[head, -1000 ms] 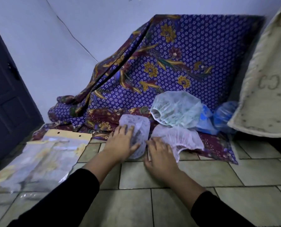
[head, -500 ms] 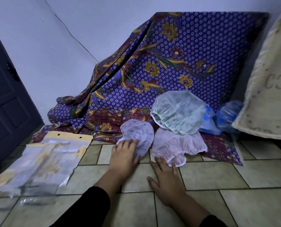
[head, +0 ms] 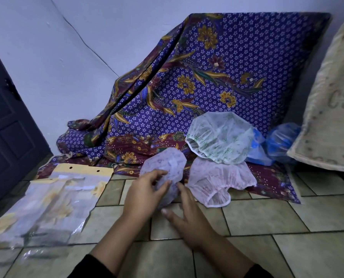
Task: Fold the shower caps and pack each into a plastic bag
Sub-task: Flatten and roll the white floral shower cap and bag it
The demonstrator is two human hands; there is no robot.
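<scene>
Lilac shower cap (head: 167, 167) pinched in left hand (head: 145, 195), right hand (head: 189, 215) touching it.

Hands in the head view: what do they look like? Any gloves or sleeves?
No gloves. The left hand and right hand are bare, with no rings or watch showing. The fingernails are short and plain. Each arm wears a plain black long sleeve, the left sleeve and right sleeve, ending partway up the forearm, so the wrists are uncovered.
</scene>
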